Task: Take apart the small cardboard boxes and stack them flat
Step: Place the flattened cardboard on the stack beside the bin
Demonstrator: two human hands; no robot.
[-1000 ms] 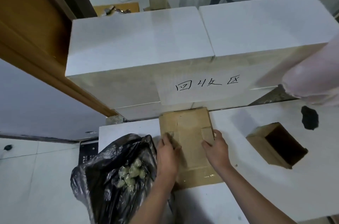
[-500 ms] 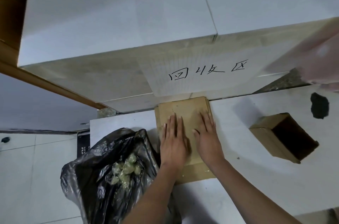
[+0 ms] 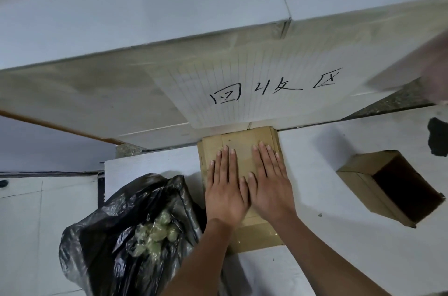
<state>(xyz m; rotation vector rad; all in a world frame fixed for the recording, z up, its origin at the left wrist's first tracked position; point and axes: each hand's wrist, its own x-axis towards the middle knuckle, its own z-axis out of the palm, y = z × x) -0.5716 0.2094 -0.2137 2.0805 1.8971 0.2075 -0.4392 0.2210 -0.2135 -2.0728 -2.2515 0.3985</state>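
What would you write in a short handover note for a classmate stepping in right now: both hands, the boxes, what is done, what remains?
Left hand and right hand: both flat, fingers straight, pressing the flattened cardboard on the white table below the handwritten sign.
Done: that cardboard lies flat.
Left: one small box, to the right, is not yet flattened, its open side showing; flatten it and stack it on the pile.
Black bag sits at the left.
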